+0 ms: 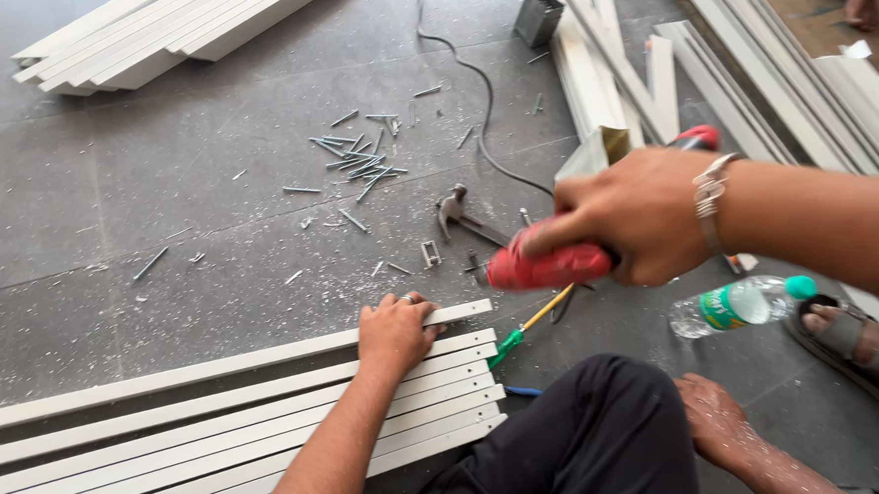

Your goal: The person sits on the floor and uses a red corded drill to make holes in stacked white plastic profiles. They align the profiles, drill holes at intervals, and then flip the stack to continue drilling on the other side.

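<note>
The left hand (393, 332) lies flat, fingers spread loosely, on the white strips (205, 415) stacked on the floor. Just beyond, the right hand (633, 226) has its grip wrapped tight round a red power drill (542, 266). Farther off lie a hammer (456, 215) and scattered nails (355, 154).

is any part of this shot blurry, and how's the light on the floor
Head view: the right hand and its red tool are motion-smeared; the left hand on the white strips and the screws are sharp; the grey floor is evenly lit, without glare.
</note>
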{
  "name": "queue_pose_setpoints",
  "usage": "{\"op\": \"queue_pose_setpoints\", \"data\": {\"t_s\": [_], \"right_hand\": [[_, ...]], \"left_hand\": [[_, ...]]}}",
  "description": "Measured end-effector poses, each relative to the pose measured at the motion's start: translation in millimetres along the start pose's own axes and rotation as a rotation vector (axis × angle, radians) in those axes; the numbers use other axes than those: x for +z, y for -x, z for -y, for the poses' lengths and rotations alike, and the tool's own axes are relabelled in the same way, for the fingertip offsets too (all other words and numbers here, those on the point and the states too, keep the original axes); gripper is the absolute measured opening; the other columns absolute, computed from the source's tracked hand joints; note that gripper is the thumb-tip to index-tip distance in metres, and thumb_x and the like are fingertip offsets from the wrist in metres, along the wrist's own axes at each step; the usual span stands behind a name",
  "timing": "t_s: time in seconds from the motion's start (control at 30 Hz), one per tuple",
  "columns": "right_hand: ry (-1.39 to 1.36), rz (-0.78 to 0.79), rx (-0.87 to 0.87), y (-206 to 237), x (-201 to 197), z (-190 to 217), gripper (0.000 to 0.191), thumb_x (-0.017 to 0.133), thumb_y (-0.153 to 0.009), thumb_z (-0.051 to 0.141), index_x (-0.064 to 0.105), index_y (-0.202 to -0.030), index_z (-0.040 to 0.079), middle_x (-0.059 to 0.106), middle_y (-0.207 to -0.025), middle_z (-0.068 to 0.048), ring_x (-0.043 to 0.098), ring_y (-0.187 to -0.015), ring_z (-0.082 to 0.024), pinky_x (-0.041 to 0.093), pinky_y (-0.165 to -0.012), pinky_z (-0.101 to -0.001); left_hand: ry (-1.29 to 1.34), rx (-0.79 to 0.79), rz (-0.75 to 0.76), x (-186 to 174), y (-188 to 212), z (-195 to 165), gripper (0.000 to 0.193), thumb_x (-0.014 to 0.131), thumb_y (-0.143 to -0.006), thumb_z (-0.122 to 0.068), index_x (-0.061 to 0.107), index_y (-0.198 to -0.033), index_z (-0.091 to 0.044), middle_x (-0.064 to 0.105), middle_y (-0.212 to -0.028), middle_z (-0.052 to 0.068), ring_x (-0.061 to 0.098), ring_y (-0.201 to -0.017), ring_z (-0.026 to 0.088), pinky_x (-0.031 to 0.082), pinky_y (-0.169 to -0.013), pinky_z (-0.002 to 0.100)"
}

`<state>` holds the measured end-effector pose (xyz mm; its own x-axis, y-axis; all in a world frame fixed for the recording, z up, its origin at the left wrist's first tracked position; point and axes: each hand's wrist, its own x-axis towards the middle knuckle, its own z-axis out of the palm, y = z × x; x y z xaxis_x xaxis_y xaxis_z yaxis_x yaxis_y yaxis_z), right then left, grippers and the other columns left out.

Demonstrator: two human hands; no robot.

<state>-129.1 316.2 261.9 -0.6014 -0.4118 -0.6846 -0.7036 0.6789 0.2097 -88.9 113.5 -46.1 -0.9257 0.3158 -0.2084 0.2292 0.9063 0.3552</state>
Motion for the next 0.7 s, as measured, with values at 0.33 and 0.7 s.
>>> {"op": "queue_pose_setpoints", "data": {"t_s": [0.33, 0.7], "right_hand": [[-0.161, -1.176, 0.418, 87.5, 158.8, 89.2, 0.067, 0.079, -0.069, 0.016, 0.065, -0.134, 0.025, 0.066, -0.124, -0.018, 0.071, -0.092, -0.033, 0.058, -0.074, -0.0429], [0.013, -1.21, 0.425, 96.0, 450.4, 202.8, 0.047, 0.07, -0.08, 0.022, 0.066, -0.124, 0.036, 0.069, -0.116, -0.024, 0.068, -0.093, -0.031, 0.056, -0.082, -0.0464]], "left_hand": [[-0.059, 0.026, 0.046, -9.1, 10.0, -3.7, 0.068, 0.049, -0.093, -0.071, 0.049, -0.147, -0.029, 0.052, -0.147, 0.005, 0.048, -0.135, 0.024, 0.037, -0.108, 0.05], [-0.16, -0.206, 0.21, -25.8, 63.1, 45.6, 0.08, 0.049, -0.092, -0.073, 0.033, -0.157, -0.031, 0.048, -0.154, 0.003, 0.043, -0.144, 0.023, 0.033, -0.113, 0.058]]}}
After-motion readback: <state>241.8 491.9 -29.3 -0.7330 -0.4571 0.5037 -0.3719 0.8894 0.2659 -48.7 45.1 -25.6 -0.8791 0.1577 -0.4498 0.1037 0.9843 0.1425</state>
